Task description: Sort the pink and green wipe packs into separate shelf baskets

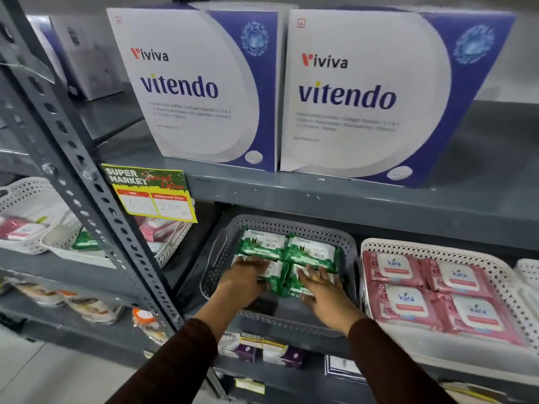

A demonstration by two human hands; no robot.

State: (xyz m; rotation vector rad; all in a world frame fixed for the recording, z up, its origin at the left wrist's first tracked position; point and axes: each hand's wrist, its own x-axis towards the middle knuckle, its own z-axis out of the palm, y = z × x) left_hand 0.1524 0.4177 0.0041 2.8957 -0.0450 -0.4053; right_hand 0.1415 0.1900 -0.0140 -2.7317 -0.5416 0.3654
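Several green wipe packs (287, 250) lie in a grey perforated basket (347, 243) on the middle shelf. My left hand (243, 279) rests flat on the front left green pack, fingers spread. My right hand (322, 290) presses on the front right green pack (300, 287) the same way. Neither hand has lifted a pack. To the right, a white perforated basket (495, 272) holds several pink wipe packs (408, 301) in neat rows. Both sleeves are dark brown.
Two large white and blue boxes (358, 97) stand on the shelf above. A slotted grey upright (87, 199) and a yellow price tag (151, 196) are to the left. Beyond it, white baskets (26, 199) hold mixed pink and green packs. Small boxes sit on the lower shelf (262, 348).
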